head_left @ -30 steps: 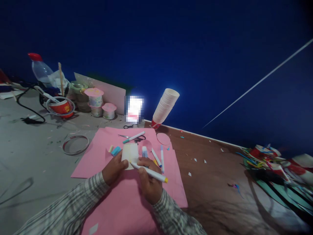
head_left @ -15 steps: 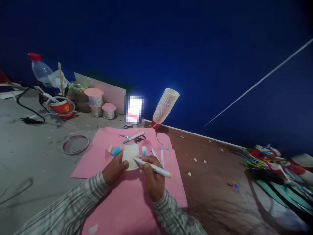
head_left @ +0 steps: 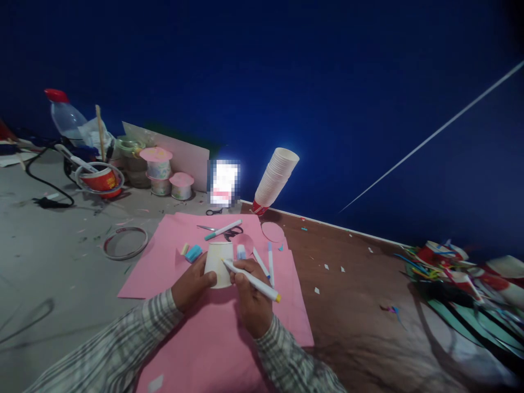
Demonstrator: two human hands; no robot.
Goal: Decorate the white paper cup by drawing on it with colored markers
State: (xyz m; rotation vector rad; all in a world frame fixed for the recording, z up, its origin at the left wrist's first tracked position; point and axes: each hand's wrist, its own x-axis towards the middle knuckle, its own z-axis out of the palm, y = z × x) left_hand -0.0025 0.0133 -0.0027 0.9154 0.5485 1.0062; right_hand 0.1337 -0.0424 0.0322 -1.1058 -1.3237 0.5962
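My left hand (head_left: 192,284) grips a white paper cup (head_left: 219,262) lying on its side over the pink paper sheet (head_left: 164,262). In my right hand (head_left: 249,297) is a white marker with a yellow end (head_left: 256,283), its tip touching the cup's side. Both hands are closed around what they hold. Close behind the cup lie a glue stick (head_left: 241,252), two more markers (head_left: 266,261) and small blue and yellow erasers (head_left: 191,252).
A tilted stack of paper cups (head_left: 275,179) leans against the blue wall. Scissors (head_left: 229,233) and a teal marker (head_left: 223,230) lie on the pink sheet. A tape ring (head_left: 125,242), decorated cups (head_left: 158,169), a red bowl (head_left: 100,179) and a bottle (head_left: 65,114) are left; paper scraps (head_left: 462,278) right.
My right hand has shifted the marker tip slightly across the cup's side. The left hand keeps the cup steady, and the view has barely moved.
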